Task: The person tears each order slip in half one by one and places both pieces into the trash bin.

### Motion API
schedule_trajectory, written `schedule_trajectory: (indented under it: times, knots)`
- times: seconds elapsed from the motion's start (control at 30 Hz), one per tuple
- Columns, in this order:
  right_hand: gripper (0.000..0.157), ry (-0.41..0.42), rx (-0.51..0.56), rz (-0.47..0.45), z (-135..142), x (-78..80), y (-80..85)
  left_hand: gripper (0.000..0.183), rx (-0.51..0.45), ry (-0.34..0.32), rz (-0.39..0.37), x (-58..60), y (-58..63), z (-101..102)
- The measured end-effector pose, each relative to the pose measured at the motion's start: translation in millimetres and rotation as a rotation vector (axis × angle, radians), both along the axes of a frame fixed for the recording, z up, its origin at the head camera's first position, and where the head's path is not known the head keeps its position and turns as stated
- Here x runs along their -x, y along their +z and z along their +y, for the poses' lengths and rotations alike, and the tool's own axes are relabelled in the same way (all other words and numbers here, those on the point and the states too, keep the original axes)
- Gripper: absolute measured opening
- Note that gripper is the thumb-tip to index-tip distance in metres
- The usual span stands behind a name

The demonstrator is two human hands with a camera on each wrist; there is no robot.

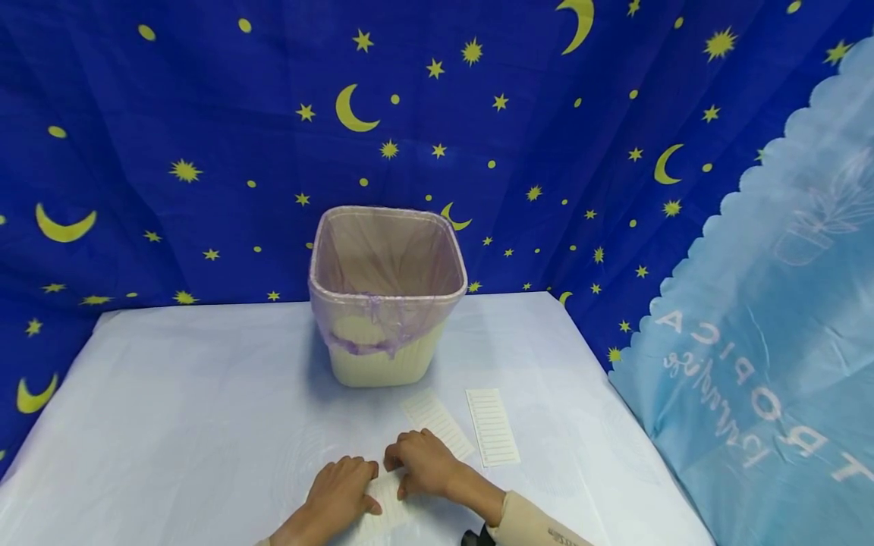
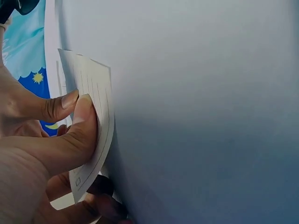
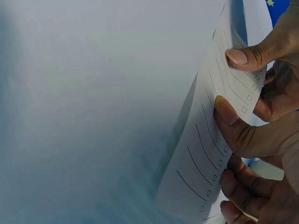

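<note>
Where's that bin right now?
In the head view, the bin stands left of centre, toward the back of the white table, with the starry curtain behind and two paper slips front-right.

The left grip and right grip hold a paper slip near two lined sheets.

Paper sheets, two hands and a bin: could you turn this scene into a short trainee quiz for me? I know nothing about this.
1. How many loose sheets lie on the table between the hands and the bin, or beside them?
2. True or false: the bin has no bag in it.
3. Whose thumbs are on the held sheet? a) nobody's b) one hand's only c) both hands'

Key:
1. Two.
2. False; a purple bag lines it.
3. c: the left hand and right hand.
</note>
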State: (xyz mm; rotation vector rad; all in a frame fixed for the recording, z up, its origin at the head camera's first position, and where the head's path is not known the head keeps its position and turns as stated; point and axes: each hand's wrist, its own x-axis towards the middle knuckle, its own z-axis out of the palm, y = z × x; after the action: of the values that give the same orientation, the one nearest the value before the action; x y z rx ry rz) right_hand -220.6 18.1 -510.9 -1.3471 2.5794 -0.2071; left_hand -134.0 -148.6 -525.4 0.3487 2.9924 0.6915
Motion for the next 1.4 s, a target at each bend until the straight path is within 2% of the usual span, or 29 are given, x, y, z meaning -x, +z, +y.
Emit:
schedule_trajectory:
  times: [0.1,0.27,0.4,0.63,0.83,1.0,1.27,1.4]
  knots:
    - [0.035,0.019,0.001,-0.020,-0.4,1.1,0.7,0.033,-0.015,-0.020,0.004,1.4,-0.5,-1.2]
    - [0.019,0.032,0.030,-0.109,-2.3,0.7,6.8,0.032,-0.012,-0.078,0.062,3.0,0.4,-4.9]
    - [0.022,0.004,0.048,-0.131,-4.9,0.2,13.5,0.027,-0.013,-0.107,0.099,3.8,3.4,-7.3]
    - [0.015,0.029,0.107,-0.043,-10.6,5.0,26.6,0.013,-0.030,-0.040,0.202,8.1,13.9,-9.5]
    - [0.015,0.075,0.151,0.020,-13.4,9.2,39.9,0.034,-0.101,-0.019,0.143,16.5,34.9,-16.5]
    - [0.017,0.093,0.182,0.063,-14.9,12.5,50.9,0.033,-0.136,-0.036,0.109,23.2,47.6,-22.6]
    - [0.022,0.106,0.210,0.109,-15.6,15.5,55.0,0.023,-0.100,-0.010,0.117,25.9,57.6,-22.0]
    - [0.027,0.086,0.236,0.110,-18.7,15.8,57.4,0.032,-0.079,0.018,0.137,28.8,63.1,-19.2]
